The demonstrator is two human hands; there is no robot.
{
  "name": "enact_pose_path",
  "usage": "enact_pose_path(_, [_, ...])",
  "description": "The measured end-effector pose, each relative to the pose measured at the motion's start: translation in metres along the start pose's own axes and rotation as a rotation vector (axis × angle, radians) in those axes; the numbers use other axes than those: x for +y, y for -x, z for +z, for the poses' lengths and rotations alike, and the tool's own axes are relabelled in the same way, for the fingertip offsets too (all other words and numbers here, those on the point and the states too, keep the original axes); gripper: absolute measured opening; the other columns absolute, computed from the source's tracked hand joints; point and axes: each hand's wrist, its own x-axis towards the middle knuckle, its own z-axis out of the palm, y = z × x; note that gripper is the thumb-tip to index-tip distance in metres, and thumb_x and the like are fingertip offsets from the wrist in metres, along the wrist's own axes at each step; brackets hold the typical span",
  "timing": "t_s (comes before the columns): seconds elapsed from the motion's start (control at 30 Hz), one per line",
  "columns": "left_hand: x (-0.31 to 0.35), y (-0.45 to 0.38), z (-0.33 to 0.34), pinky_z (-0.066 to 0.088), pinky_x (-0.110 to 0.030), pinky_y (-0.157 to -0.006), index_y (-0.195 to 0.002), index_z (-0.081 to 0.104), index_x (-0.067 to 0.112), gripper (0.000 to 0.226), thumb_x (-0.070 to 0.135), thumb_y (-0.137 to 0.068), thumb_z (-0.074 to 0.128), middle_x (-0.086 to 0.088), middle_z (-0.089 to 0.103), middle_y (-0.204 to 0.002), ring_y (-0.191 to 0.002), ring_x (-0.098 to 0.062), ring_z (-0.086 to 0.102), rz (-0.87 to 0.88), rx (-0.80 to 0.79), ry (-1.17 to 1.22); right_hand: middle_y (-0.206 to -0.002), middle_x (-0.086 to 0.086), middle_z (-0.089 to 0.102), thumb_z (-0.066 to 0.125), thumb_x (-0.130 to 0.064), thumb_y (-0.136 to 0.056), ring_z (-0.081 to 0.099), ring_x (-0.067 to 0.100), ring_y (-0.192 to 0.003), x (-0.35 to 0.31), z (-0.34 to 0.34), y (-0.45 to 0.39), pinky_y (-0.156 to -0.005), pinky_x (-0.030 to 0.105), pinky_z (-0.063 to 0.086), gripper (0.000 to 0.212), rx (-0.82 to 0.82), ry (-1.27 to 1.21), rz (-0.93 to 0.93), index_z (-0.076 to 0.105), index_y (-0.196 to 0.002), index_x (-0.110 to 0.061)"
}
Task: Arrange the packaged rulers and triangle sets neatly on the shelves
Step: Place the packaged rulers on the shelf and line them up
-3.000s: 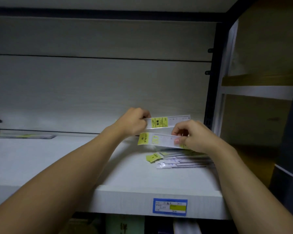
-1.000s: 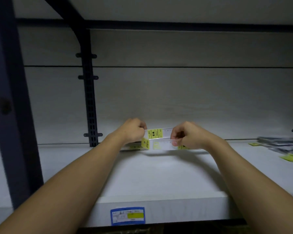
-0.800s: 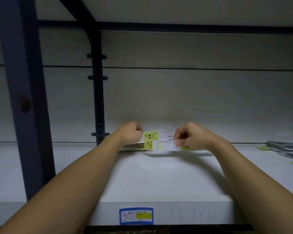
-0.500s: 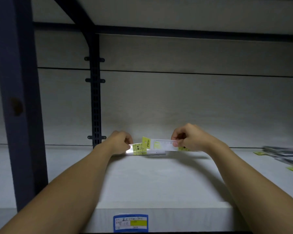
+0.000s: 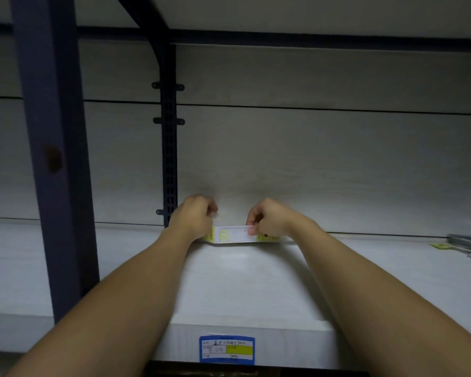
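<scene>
A packaged ruler (image 5: 235,235), clear with yellow-green labels, lies low against the back of the white shelf (image 5: 242,284), on top of another packaged ruler whose yellow end shows at its right (image 5: 268,238). My right hand (image 5: 269,217) pinches the top ruler's right end. My left hand (image 5: 195,219) is closed over the rulers' left end; whether it grips them is hidden by the knuckles. A loose pile of packaged rulers (image 5: 468,244) lies at the shelf's far right.
A dark blue upright post (image 5: 52,159) stands at the front left. A slotted black bracket rail (image 5: 169,148) runs up the pale back panel behind my left hand. A blue and yellow price tag (image 5: 227,349) sits on the shelf's front edge.
Both hands have lowered the rulers down to the shelf near the back panel. The two rulers, held apart before, now lie stacked together.
</scene>
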Motion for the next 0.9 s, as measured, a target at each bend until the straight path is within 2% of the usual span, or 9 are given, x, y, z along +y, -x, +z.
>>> enact_pose_path(0.1, [0.004,0.000,-0.002,0.052,-0.036,-0.085,-0.116,0.066,0.018,0.035,0.006,-0.089,0.048,-0.005,0.065,-0.116,-0.107,-0.029,0.062,-0.048,0.107,0.004,-0.081,-0.002,0.072,0.084,-0.020,-0.077,0.061,0.011,-0.075,-0.013,0.024,-0.014,-0.074,0.019,0.048,0.010,0.003,-0.024,0.002,0.075,-0.079,-0.024])
enact_pose_path(0.23, [0.005,0.005,0.001,0.051,-0.037,-0.081,-0.122,0.060,0.014,0.033,0.010,-0.093,0.047,-0.008,0.063,-0.120,-0.103,-0.030,0.062,-0.045,0.160,-0.034,-0.086,0.002,0.073,0.088,-0.026,-0.070,0.067,0.016,-0.080,-0.021,0.048,-0.023,-0.080,0.027,0.056,0.020,0.116,-0.011,-0.008,0.077,-0.085,-0.021])
enact_pose_path(0.37, [0.006,0.005,0.005,0.052,-0.039,-0.081,-0.120,0.060,0.013,0.030,0.010,-0.094,0.046,-0.008,0.062,-0.118,-0.100,-0.029,0.061,0.021,0.152,-0.051,-0.102,0.003,0.064,0.087,-0.041,-0.069,0.061,0.022,-0.094,-0.020,0.048,-0.020,-0.084,0.030,0.052,0.037,0.180,0.151,-0.021,0.075,-0.098,-0.022])
enact_pose_path(0.43, [0.009,0.002,0.008,0.052,-0.040,-0.081,-0.116,0.061,0.014,0.025,0.013,-0.096,0.046,-0.008,0.062,-0.116,-0.098,-0.028,0.061,0.054,0.155,-0.063,-0.106,0.005,0.064,0.080,-0.039,-0.077,0.061,0.025,-0.098,-0.021,0.043,-0.017,-0.085,0.030,0.049,0.028,0.211,0.182,-0.030,0.075,-0.100,-0.023])
enact_pose_path(0.5, [0.013,-0.001,0.012,0.052,-0.040,-0.083,-0.114,0.063,0.014,0.025,0.016,-0.096,0.046,-0.008,0.063,-0.116,-0.100,-0.029,0.061,0.078,0.142,-0.072,-0.107,0.004,0.067,0.070,-0.030,-0.085,0.064,0.027,-0.100,-0.023,0.036,-0.014,-0.085,0.030,0.049,0.014,0.228,0.215,-0.027,0.075,-0.099,-0.026])
enact_pose_path(0.6, [0.029,-0.008,0.016,0.050,-0.038,-0.086,-0.114,0.065,0.016,0.026,0.018,-0.094,0.048,-0.009,0.065,-0.119,-0.106,-0.033,0.061,0.127,0.133,-0.066,-0.103,0.005,0.072,0.059,-0.020,-0.086,0.066,0.030,-0.098,-0.022,0.020,-0.005,-0.085,0.032,0.053,0.021,0.263,0.254,0.003,0.075,-0.097,-0.026])
enact_pose_path(0.9, [0.122,-0.018,0.033,0.053,-0.037,-0.091,-0.103,0.068,0.023,0.043,0.026,-0.069,0.042,-0.004,0.070,-0.112,-0.107,-0.029,0.063,0.267,-0.103,0.003,-0.099,0.005,0.073,0.059,-0.019,-0.083,0.066,0.031,-0.096,0.051,-0.046,0.051,-0.087,0.036,0.056,0.019,0.320,0.247,0.148,0.075,-0.091,-0.024])
